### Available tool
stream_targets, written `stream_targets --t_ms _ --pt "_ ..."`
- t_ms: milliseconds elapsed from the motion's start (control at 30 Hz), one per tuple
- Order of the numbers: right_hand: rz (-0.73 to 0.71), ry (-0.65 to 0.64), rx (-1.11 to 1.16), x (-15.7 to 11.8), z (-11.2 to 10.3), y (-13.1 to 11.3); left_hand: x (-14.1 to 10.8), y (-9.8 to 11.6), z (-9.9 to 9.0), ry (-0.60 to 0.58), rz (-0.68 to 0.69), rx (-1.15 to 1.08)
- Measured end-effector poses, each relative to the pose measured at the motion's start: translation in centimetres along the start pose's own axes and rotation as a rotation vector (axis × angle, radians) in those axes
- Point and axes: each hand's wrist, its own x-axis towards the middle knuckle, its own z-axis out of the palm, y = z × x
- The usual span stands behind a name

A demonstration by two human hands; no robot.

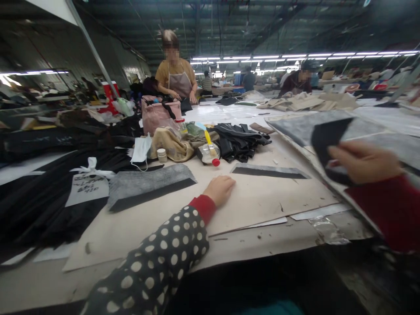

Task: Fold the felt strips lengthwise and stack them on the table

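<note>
My left hand [220, 190] rests on the beige board [256, 205], its fingers curled down; whether anything is under them is hidden. At the right, my right hand [365, 162] pinches a black fabric piece [328, 142], slightly blurred, raised over grey sheets [295, 127]. A narrow grey strip with a black edge [271, 170] lies on the board to the right of my left hand. A wider grey piece with a black edge [152, 186] lies to the left of it.
Beyond my left hand are a clear bottle with a red cap [210, 153], a yellow brush [208, 139], black strips [241, 140] and a pink bag [159, 116]. Black fabric [49, 197] covers the left side. A person in an apron [177, 74] stands across the table.
</note>
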Motion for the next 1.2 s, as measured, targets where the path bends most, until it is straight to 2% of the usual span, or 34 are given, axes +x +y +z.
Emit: stream_targets --t_ms 33,67,133,167,233,300,400,500,633,733,833,933,1033,1133,1200 --pt "-0.155 -0.033 -0.089 -0.7 1.5 -1.0 -1.2 -0.9 -0.7 0.003 0.004 0.022" --pt "-0.307 -0.141 -0.140 -1.6 3.4 -2.3 -2.4 -1.9 -1.5 0.005 -0.002 0.049" --pt "-0.478 -0.446 -0.251 -3.8 7.7 -5.3 -5.0 -4.2 -3.2 0.025 -0.065 0.112" --pt "-0.541 -0.551 -0.340 -4.9 9.7 -6.9 -6.2 -5.3 -4.0 0.038 -0.112 0.140" --pt "-0.637 -0.663 -0.475 -6.7 12.8 -10.1 -8.1 -7.3 -5.3 0.064 -0.206 0.182" --pt "-0.717 -0.708 -0.509 -7.6 14.8 -12.9 -9.2 -8.4 -6.0 0.052 -0.259 0.220" --pt "-0.825 -0.738 -0.500 -8.3 16.5 -16.2 -9.3 -8.5 -6.5 -0.025 -0.277 0.310" --pt "-0.878 -0.759 -0.475 -9.0 17.5 -18.5 -8.7 -7.8 -6.5 -0.107 -0.288 0.386" --pt "-0.835 -0.848 -0.431 -8.9 17.0 -20.3 -8.3 -7.5 -6.4 -0.155 -0.292 0.414" --pt "-0.824 -0.869 -0.449 -7.2 15.9 -20.9 -8.5 -8.0 -6.2 -0.112 -0.310 0.396" --pt "-0.858 -0.860 -0.464 -4.8 16.3 -20.8 -8.7 -8.7 -6.0 -0.016 -0.338 0.307" --pt "-0.924 -0.819 -0.371 -3.4 18.7 -20.5 -8.9 -9.4 -5.7 0.034 -0.356 0.220" --pt "-0.999 -0.770 -0.277 -3.2 22.1 -20.3 -8.9 -9.9 -5.5 0.051 -0.355 0.197" --pt "-0.923 -0.684 -0.324 -3.8 24.6 -20.1 -9.0 -10.0 -5.3 0.075 -0.349 0.171" --pt "-0.839 -0.613 -0.370 -4.2 25.3 -19.8 -9.0 -10.1 -5.3 0.098 -0.373 0.149"
